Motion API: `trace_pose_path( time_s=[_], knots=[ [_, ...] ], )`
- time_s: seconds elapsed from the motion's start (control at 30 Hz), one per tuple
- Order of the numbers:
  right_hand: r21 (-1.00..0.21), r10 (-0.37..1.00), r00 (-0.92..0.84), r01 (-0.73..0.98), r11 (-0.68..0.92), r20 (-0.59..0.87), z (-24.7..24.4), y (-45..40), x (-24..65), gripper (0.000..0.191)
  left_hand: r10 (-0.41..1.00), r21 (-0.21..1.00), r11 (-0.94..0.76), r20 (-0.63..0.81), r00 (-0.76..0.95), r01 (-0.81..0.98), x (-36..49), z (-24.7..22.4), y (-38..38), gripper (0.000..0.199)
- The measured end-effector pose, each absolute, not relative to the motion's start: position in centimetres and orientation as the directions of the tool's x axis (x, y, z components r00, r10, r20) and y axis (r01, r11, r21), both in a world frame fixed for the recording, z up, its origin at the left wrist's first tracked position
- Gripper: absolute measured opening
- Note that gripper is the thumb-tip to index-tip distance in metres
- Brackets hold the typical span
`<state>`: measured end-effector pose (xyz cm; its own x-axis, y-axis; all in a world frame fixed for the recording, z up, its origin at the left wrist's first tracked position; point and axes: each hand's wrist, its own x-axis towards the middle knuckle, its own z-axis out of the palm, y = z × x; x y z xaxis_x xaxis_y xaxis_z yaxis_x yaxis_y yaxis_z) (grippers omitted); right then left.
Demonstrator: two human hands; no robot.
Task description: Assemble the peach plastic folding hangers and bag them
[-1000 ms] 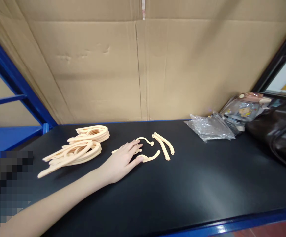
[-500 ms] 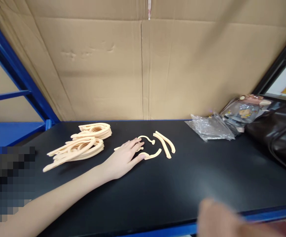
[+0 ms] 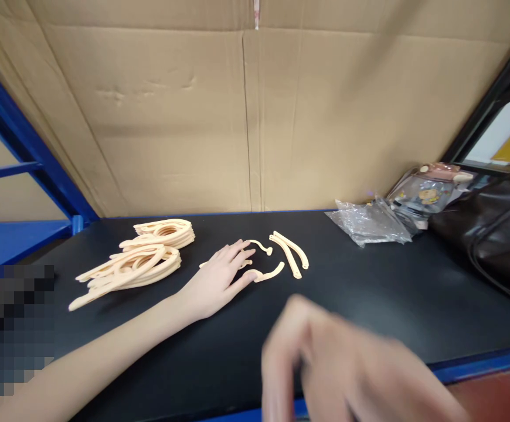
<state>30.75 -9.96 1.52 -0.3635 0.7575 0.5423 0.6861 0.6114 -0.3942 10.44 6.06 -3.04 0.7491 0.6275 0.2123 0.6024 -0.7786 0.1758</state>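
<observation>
My left hand (image 3: 220, 278) lies palm down on the black table, its fingers spread over small cream plastic pieces. A curved cream piece (image 3: 271, 272) shows by its thumb and a thin hooked piece (image 3: 261, 245) beyond its fingertips. Two slim cream arms (image 3: 291, 253) lie side by side to the right of it. To its left is a stack of cream plastic hangers (image 3: 138, 269), with a second stack (image 3: 167, 232) behind. My right hand (image 3: 338, 363) is raised over the near edge, blurred, fingers bent downward; whether it holds anything is hidden.
Clear plastic bags (image 3: 369, 221) and a transparent pouch (image 3: 426, 193) lie at the back right, beside a dark leather bag (image 3: 496, 228). Cardboard (image 3: 162, 117) stands behind the table (image 3: 369, 305). A blue metal frame (image 3: 48, 158) rises at the left.
My right hand has come up and leftward into view over the near edge. My left hand keeps its place on the pieces. The camera view has shifted slightly.
</observation>
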Motion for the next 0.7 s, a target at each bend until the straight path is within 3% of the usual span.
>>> trace_pose_path(
  time_s=[0.03,0.1,0.13,0.27,0.37,0.43,0.6,0.7],
  knots=[
    [-0.432,0.771,-0.343,0.674,0.6,0.536,2.2,-8.3,30.7,0.066,0.58,0.157,-0.814,0.255,0.773,0.559,10.5,-2.9,5.9,0.047],
    [-0.552,0.801,-0.284,0.602,0.577,0.527,2.7,-4.4,31.1,0.044,0.473,0.109,-0.879,0.315,0.823,0.463,10.8,-2.6,5.6,0.039],
    [-0.528,0.799,-0.302,0.622,0.579,0.52,2.5,-2.3,31.4,0.035,0.426,0.085,-0.902,0.325,0.844,0.423,10.9,-2.4,5.3,0.036],
    [-0.149,0.81,-0.439,0.838,0.525,0.389,-0.1,4.4,32.6,0.023,0.317,0.001,-0.943,0.303,0.899,0.332,11.2,-2.2,4.7,0.027],
    [0.111,0.791,-0.507,0.858,0.502,0.343,-1.8,6.5,32.1,0.027,0.294,-0.036,-0.947,0.296,0.909,0.318,11.0,-2.3,4.8,0.027],
    [0.19,0.768,-0.539,0.842,0.505,0.345,-2.3,6.9,31.5,0.023,0.291,-0.055,-0.945,0.309,0.905,0.323,10.9,-2.3,4.9,0.026],
    [0.196,0.753,-0.516,0.855,0.48,0.408,-1.2,6.9,31.9,0.023,0.207,-0.206,-0.937,0.319,0.925,0.281,10.7,-1.7,4.9,0.026],
    [0.091,0.775,-0.398,0.908,0.409,0.49,0.3,6.7,33.9,0.021,0.144,-0.374,-0.89,0.314,0.939,0.261,10.4,-1.1,4.9,0.028]
  ],
)
